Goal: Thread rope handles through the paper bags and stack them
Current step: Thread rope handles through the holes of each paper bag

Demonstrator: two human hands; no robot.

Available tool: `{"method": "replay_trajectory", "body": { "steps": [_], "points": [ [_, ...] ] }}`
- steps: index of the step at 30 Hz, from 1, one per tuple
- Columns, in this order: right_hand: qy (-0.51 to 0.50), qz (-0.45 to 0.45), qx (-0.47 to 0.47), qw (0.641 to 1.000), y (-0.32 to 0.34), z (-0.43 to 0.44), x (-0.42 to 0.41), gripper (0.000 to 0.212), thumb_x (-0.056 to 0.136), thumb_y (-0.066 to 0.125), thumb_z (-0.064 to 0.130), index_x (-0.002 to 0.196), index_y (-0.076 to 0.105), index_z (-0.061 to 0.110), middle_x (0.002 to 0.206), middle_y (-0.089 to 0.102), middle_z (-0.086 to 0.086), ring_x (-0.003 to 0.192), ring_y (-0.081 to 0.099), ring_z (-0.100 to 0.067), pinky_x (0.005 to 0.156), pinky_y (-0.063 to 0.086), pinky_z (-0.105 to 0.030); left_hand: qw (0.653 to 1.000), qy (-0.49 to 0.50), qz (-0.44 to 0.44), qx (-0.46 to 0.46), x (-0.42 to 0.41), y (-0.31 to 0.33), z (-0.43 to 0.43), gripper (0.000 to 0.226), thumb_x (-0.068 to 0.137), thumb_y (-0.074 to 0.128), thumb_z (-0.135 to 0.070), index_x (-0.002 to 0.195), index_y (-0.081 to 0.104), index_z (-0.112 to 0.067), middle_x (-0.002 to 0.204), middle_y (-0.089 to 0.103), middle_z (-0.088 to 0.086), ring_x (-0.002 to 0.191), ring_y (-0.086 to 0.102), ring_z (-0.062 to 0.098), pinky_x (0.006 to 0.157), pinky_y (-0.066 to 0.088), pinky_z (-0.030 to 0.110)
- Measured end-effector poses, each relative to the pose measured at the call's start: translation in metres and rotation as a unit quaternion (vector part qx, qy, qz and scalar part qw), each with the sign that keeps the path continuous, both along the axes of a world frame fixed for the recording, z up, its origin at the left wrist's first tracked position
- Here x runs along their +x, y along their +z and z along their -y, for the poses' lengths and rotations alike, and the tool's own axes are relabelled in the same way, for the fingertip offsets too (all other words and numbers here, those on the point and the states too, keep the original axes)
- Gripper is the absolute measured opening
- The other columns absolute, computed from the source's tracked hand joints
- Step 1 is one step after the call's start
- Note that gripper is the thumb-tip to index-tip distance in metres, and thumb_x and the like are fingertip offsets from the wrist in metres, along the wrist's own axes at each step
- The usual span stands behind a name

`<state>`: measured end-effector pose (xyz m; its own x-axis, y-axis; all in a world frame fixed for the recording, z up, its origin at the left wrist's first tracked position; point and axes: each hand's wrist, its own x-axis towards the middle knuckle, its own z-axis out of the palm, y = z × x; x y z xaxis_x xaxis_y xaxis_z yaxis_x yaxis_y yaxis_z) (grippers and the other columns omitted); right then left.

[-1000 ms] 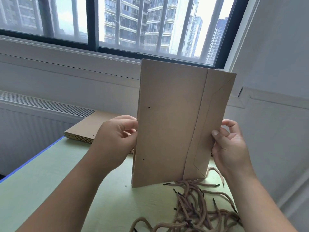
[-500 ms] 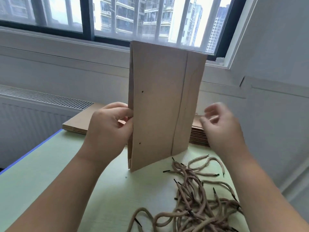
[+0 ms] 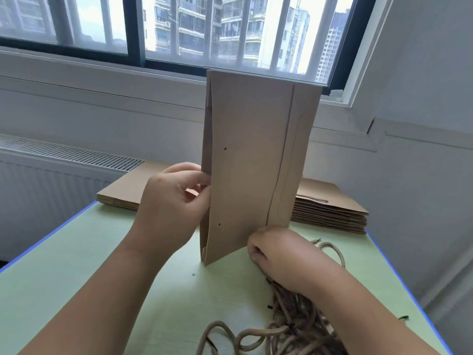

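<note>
Right hand (image 3: 276, 249) dropped to rope pile (image 3: 281, 311) at bag (image 3: 250, 160) foot, grip unclear; left hand (image 3: 174, 201) pinches bag edge.

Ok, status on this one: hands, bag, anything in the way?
Left hand pinches upright bag at left edge. Right hand at rope pile, grip unclear. Holes unthreaded. Nothing blocking.

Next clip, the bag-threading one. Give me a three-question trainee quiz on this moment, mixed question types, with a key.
1. True or false: the upright paper bag has rope threaded through its two holes.
2. Which hand grips the bag's edge? A) left B) right C) neither
3. Fill in: the right hand is down at the loose pile of ____.
Key: 1 false; 2 A, the left hand; 3 rope handles.
</note>
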<state>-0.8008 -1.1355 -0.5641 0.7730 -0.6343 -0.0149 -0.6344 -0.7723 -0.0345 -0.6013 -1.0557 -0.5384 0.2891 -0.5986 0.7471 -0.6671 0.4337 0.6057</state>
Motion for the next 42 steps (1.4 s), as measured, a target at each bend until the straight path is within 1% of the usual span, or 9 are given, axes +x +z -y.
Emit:
{"method": "replay_trajectory", "body": {
  "steps": [4,9,14,20,24,28,31,36,42],
  "points": [
    [-0.026,0.186,0.057,0.981,0.013,-0.003,-0.006,0.016,0.1,0.048,0.019,0.087,0.052,0.027,0.079,0.065,0.005,0.069,0.059,-0.015,0.066,0.051,-0.036,1.0,-0.007,-0.003,-0.002,-0.001,-0.002,0.001,0.028,0.089,0.074,-0.001,0.081,0.078,-0.028,0.087,0.07,-0.012,0.069,0.066,0.016,0.057,0.055,0.021],
    [0.037,0.471,0.076,0.878,0.049,-0.013,-0.001,0.027,0.096,0.059,0.0,0.091,0.069,0.024,0.08,0.07,0.01,0.053,0.053,-0.017,0.05,0.043,-0.031,1.0,-0.005,0.01,0.004,-0.001,-0.004,0.002,0.019,0.09,0.075,-0.001,0.083,0.081,-0.018,0.087,0.07,-0.013,0.069,0.066,0.016,0.056,0.054,0.022],
    [0.106,0.595,0.091,0.791,0.079,-0.015,0.018,0.034,0.096,0.055,-0.01,0.105,0.067,0.02,0.087,0.076,0.002,0.09,0.074,-0.014,0.085,0.056,-0.024,0.999,0.001,0.047,-0.004,0.002,-0.003,0.001,0.011,0.086,0.071,-0.014,0.083,0.081,-0.019,0.086,0.071,-0.014,0.068,0.065,0.014,0.058,0.054,0.026],
    [0.097,0.603,0.034,0.791,0.078,-0.019,0.031,0.021,0.094,0.064,-0.004,0.093,0.07,0.016,0.081,0.074,0.004,0.081,0.073,-0.015,0.078,0.061,-0.032,0.997,-0.005,0.065,-0.037,-0.004,0.005,-0.007,0.012,0.084,0.073,-0.013,0.086,0.081,-0.022,0.09,0.07,-0.013,0.072,0.064,0.012,0.058,0.05,0.02],
    [0.095,0.614,0.012,0.783,0.076,-0.019,0.03,0.016,0.093,0.066,-0.003,0.092,0.07,0.013,0.079,0.072,0.005,0.081,0.073,-0.018,0.075,0.061,-0.041,0.996,-0.004,0.052,-0.067,-0.009,0.008,-0.01,0.028,0.083,0.078,-0.005,0.104,0.079,-0.022,0.103,0.07,-0.016,0.08,0.066,0.016,0.064,0.054,0.028],
    [0.1,0.604,-0.007,0.791,0.075,-0.021,0.032,0.015,0.092,0.066,-0.003,0.092,0.07,0.011,0.08,0.072,0.003,0.081,0.072,-0.016,0.076,0.06,-0.033,0.994,-0.011,0.062,-0.09,-0.017,0.01,-0.011,0.053,0.084,0.071,0.009,0.126,0.068,-0.023,0.116,0.067,-0.018,0.093,0.068,0.017,0.07,0.056,0.029],
    [0.105,0.598,-0.026,0.794,0.075,-0.023,0.032,0.012,0.093,0.066,-0.003,0.092,0.07,0.009,0.08,0.071,0.003,0.081,0.071,-0.015,0.075,0.058,-0.029,0.99,-0.007,0.084,-0.109,-0.02,0.01,-0.011,0.06,0.083,0.065,0.014,0.128,0.064,-0.026,0.118,0.065,-0.019,0.095,0.067,0.016,0.072,0.056,0.031],
    [0.107,0.564,-0.104,0.812,0.075,-0.026,0.032,0.007,0.094,0.066,0.004,0.093,0.066,0.011,0.076,0.069,0.004,0.073,0.068,-0.013,0.067,0.055,-0.034,0.992,0.002,0.077,-0.099,-0.02,0.009,-0.011,0.058,0.085,0.062,0.01,0.131,0.066,-0.026,0.109,0.066,-0.017,0.085,0.065,0.017,0.065,0.053,0.034],
    [0.118,0.493,-0.177,0.844,0.08,-0.029,0.03,0.008,0.094,0.062,0.007,0.089,0.059,0.012,0.067,0.06,0.002,0.058,0.053,-0.014,0.056,0.044,-0.025,0.985,0.037,0.114,-0.125,-0.022,0.018,-0.018,0.038,0.09,0.069,-0.006,0.122,0.07,-0.026,0.1,0.062,-0.027,0.082,0.061,0.004,0.075,0.047,0.015]
  ]
}}
